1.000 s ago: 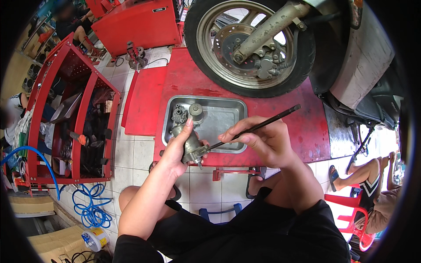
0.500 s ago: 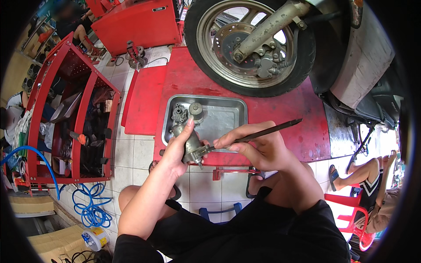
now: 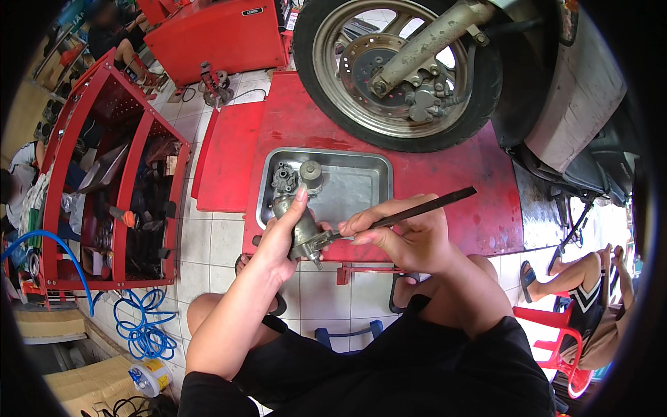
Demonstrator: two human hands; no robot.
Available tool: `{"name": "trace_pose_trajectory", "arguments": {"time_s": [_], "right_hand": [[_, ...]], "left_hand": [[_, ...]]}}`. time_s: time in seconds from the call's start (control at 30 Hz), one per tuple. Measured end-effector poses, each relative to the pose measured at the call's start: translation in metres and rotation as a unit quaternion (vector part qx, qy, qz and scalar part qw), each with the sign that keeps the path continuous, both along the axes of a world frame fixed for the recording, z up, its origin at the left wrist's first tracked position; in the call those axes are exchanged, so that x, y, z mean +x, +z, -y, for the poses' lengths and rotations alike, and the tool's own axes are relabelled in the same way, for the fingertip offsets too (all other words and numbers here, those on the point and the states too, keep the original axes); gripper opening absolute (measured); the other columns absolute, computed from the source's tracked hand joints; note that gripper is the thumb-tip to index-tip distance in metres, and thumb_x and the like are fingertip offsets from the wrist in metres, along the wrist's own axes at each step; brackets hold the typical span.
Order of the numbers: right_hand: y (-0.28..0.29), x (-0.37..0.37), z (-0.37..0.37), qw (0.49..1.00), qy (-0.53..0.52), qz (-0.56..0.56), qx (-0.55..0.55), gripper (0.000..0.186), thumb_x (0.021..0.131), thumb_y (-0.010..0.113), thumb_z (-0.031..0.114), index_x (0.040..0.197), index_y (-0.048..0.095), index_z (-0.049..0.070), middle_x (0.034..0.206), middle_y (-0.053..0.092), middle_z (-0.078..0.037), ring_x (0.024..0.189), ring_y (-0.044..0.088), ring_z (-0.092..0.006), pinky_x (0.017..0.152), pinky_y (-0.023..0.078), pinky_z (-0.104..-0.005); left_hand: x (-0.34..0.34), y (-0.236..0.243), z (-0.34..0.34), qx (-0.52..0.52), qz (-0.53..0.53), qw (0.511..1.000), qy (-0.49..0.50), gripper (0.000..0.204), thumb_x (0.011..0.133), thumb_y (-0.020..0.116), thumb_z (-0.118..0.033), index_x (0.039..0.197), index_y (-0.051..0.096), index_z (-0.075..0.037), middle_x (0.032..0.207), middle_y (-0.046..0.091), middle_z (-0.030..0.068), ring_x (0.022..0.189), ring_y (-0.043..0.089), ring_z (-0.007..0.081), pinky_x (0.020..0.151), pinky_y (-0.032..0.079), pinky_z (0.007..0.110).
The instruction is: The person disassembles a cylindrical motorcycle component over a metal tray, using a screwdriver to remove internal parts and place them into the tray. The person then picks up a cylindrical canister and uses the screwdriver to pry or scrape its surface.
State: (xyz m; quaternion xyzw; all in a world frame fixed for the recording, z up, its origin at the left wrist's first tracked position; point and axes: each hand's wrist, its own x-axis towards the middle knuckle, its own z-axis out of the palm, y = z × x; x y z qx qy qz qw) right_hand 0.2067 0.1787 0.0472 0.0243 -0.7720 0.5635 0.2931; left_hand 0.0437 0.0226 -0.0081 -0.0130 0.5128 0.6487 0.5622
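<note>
My left hand is wrapped round a cylindrical metal part with a flanged lower end and a short protruding tip. My right hand grips a long dark tool slanting up to the right, its low end at that flange, close to my left fingers. Beneath and beyond my hands lies a steel tray, holding a cast metal piece and a short metal cylinder at its left side. The contact point of tool and flange is too small to make out exactly.
A red platform carries the tray below a scooter's front wheel. Red shelving and coiled blue hose are left, a red cabinet behind. One person sits upper left, another far left, another on the right.
My right hand and the dark tool have shifted slightly toward my left hand, and the tool now lies a little flatter. My left hand has hardly moved.
</note>
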Motion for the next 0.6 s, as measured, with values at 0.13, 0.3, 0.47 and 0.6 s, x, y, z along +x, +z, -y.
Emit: {"name": "trace_pose_trajectory", "arguments": {"time_s": [0.13, 0.3, 0.47, 0.6], "right_hand": [[0.005, 0.002, 0.002, 0.998, -0.043, 0.025, 0.031, 0.006, 0.087, 0.076, -0.005, 0.093, 0.076, -0.004, 0.085, 0.078, -0.011, 0.078, 0.077, -0.0187, 0.069, 0.061, -0.0287], [0.010, 0.002, -0.007, 0.996, 0.008, 0.086, 0.001, 0.006, 0.089, 0.076, -0.001, 0.094, 0.077, -0.003, 0.085, 0.078, -0.011, 0.076, 0.076, -0.0187, 0.071, 0.059, -0.0296], [0.004, 0.003, -0.008, 0.995, 0.045, 0.089, -0.018, 0.008, 0.089, 0.077, 0.000, 0.097, 0.077, -0.002, 0.092, 0.078, -0.011, 0.085, 0.076, -0.0186, 0.078, 0.059, -0.0312], [0.000, 0.002, -0.003, 0.996, 0.044, 0.075, -0.013, 0.010, 0.088, 0.079, 0.003, 0.097, 0.077, -0.002, 0.092, 0.079, -0.011, 0.084, 0.076, -0.0179, 0.078, 0.059, -0.0309]], "left_hand": [[0.005, 0.003, -0.002, 0.001, -0.015, 1.000, 0.005, 0.058, 0.088, 0.074, -0.063, 0.099, 0.057, -0.008, 0.082, 0.071, 0.0167, 0.066, 0.072, 0.0272, 0.052, 0.058, 0.040], [0.005, 0.000, -0.001, 0.009, -0.008, 1.000, -0.007, 0.060, 0.086, 0.075, -0.064, 0.099, 0.058, -0.008, 0.083, 0.071, 0.0169, 0.068, 0.072, 0.0274, 0.054, 0.059, 0.040], [0.004, 0.002, -0.001, 0.003, 0.000, 1.000, -0.004, 0.061, 0.085, 0.076, -0.065, 0.099, 0.059, -0.008, 0.085, 0.072, 0.0169, 0.068, 0.072, 0.0273, 0.055, 0.059, 0.040], [0.006, 0.002, -0.001, -0.003, -0.004, 1.000, 0.018, 0.061, 0.086, 0.076, -0.064, 0.099, 0.060, -0.007, 0.085, 0.072, 0.0160, 0.069, 0.072, 0.0269, 0.055, 0.059, 0.040]]}}
